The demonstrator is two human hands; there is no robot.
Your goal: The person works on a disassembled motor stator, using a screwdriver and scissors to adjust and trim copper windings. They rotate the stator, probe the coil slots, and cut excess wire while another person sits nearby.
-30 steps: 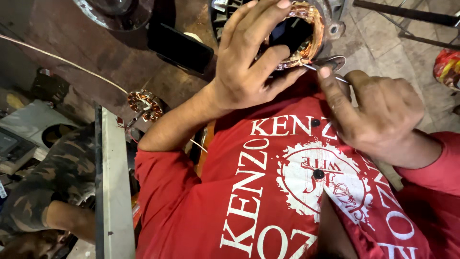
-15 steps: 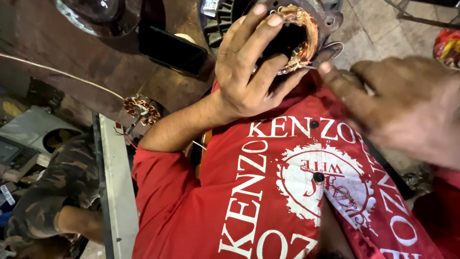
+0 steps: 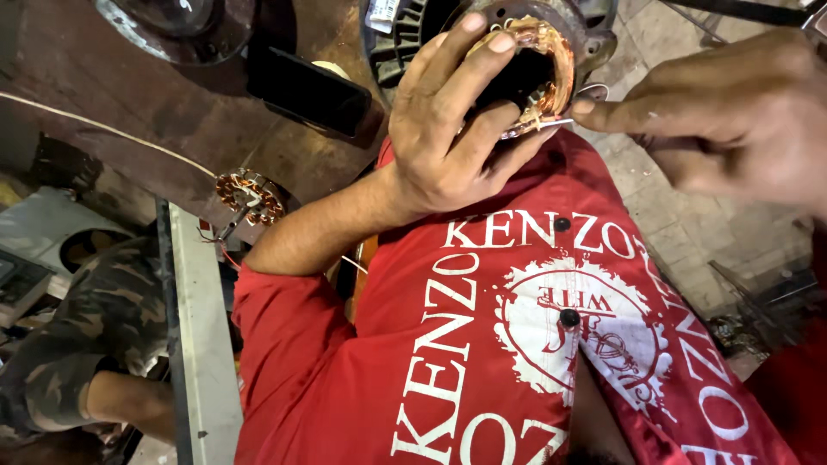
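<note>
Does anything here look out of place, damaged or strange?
Nothing looks clearly damaged. The left hand grips a motor stator whose copper winding bulges unevenly at the rim, and the right hand pokes a thin tool at it. A second copper coil sits loose at the brown table's edge.

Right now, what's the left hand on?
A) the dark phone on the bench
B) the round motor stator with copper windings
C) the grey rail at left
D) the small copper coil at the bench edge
B: the left hand is wrapped over the round motor stator, fingers spread across its copper windings, while the right hand holds a thin metal tool to its rim.
</note>
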